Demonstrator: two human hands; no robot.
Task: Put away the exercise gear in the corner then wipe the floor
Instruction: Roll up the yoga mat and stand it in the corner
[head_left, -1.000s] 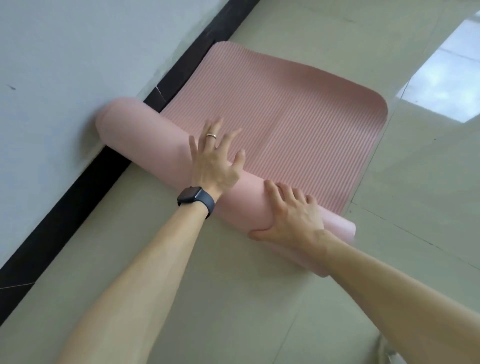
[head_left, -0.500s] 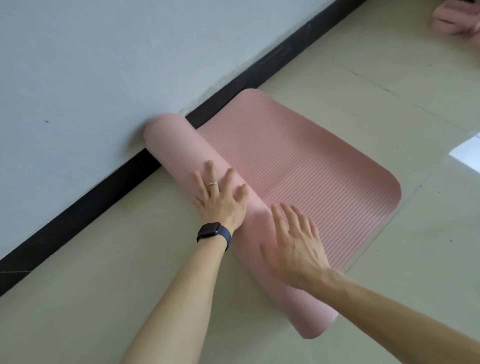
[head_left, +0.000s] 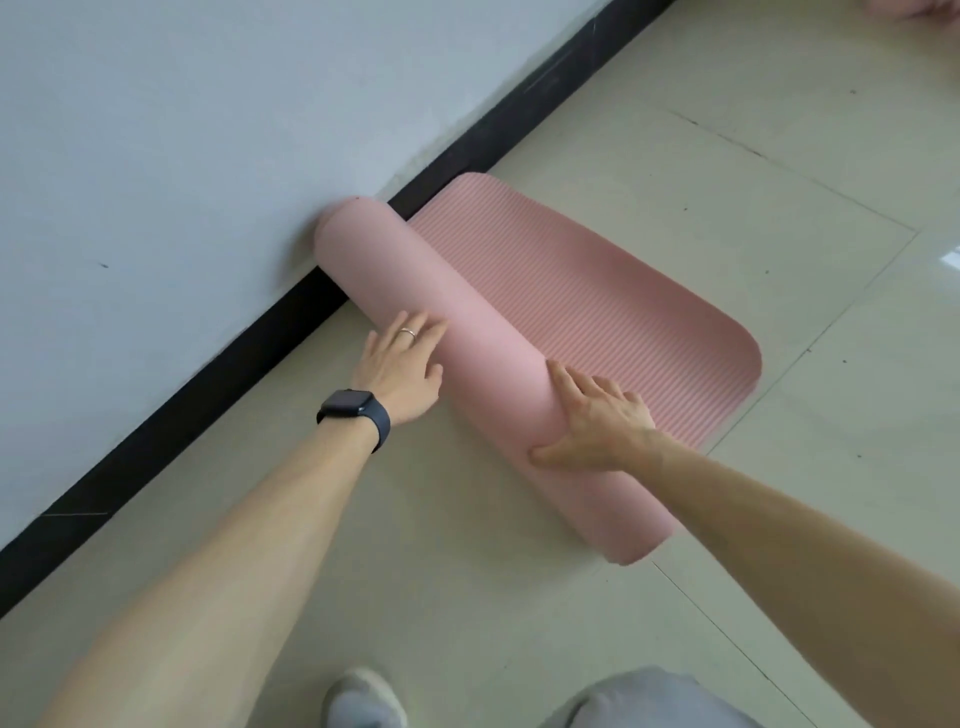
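I am rolling up the mat, the first part of putting the gear away; wiping has not begun. The mat lies on the floor along the wall, its far end touching the black skirting. The nearer part is already a thick roll; a ribbed stretch lies flat beyond it.

My left hand rests open on the near side of the roll, fingers loosely spread and pointing over the top, gripping nothing. My right hand presses flat on the roll nearer its open end, fingers spread over the crown and thumb tucked against the near side. Neither hand closes round anything.

Next, I judge, both palms must push forward together and evenly, so the roll stays tight and does not cone out at one end. The end by the wall may rub on the skirting, so I should steer slightly away from it.

I can read no brand, label or writing on the mat or on my watch.
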